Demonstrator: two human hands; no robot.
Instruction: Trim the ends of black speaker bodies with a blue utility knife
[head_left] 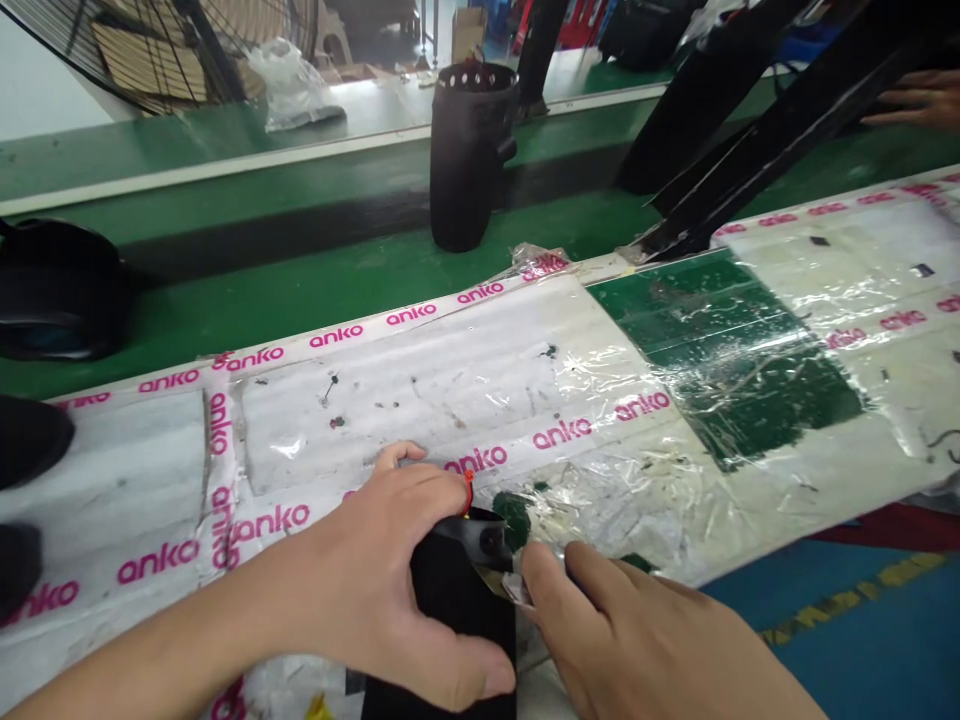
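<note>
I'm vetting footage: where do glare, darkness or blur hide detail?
Head view: glare streaks the clear film right of centre; head view: the black piece by the left hand shows little detail; head view: the black round object at left looks soft.

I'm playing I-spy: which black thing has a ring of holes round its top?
The upright black cylinder on the green surface, top centre; no other black thing shows such holes.

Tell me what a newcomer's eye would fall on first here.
Likely the left hand across a black part at bottom centre, with the right hand close beside it. Next comes the pink lettering on tape crossing the white sheeting in the middle. Behind that, a black cylinder with holes around its top stands on the green bench.
</note>
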